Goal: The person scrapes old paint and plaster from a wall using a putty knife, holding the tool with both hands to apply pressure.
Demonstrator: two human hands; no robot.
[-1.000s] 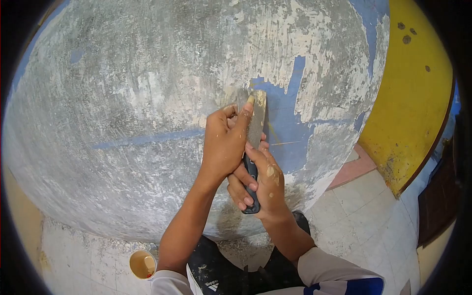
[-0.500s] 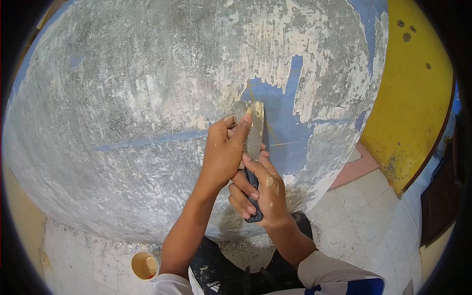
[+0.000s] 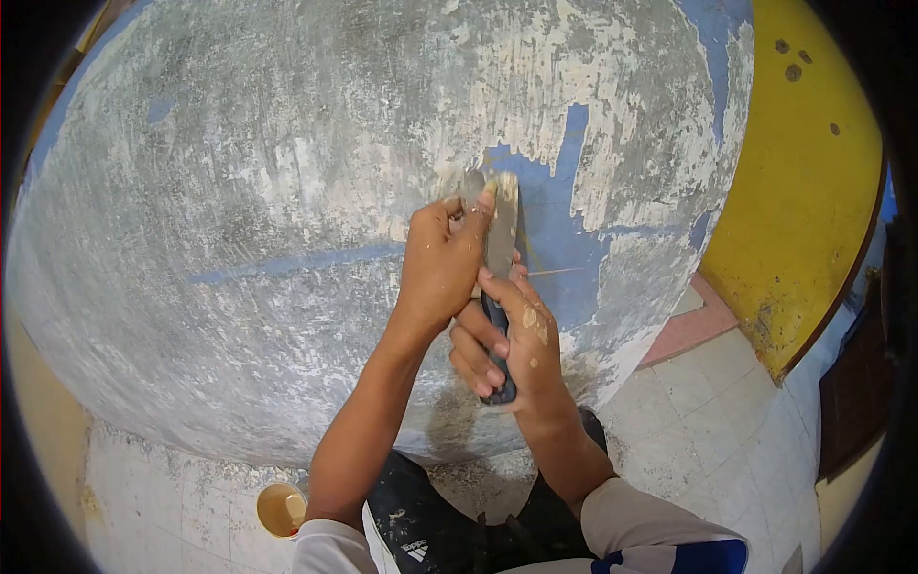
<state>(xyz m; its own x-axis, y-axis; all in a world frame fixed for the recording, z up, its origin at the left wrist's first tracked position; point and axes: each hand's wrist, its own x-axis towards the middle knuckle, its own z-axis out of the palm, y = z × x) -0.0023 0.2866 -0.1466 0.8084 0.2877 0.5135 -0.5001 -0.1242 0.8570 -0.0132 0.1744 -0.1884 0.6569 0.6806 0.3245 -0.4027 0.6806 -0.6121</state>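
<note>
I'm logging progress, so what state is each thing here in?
Scraper: blade stained pale
Left hand: on the scraper's blade
Right hand: gripping the scraper's handle
Curved wall: patchy, some blue paint showing
Floor: littered beside the wall
Cup: open, on the floor
Yellow panel: spotted, scuffed

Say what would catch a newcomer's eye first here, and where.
Probably the scraper at the centre, held in the right hand with the left hand touching its blade. Just right of it, a blue patch stands out on the mottled grey surface. At far right, a bright yellow panel draws the eye.
</note>
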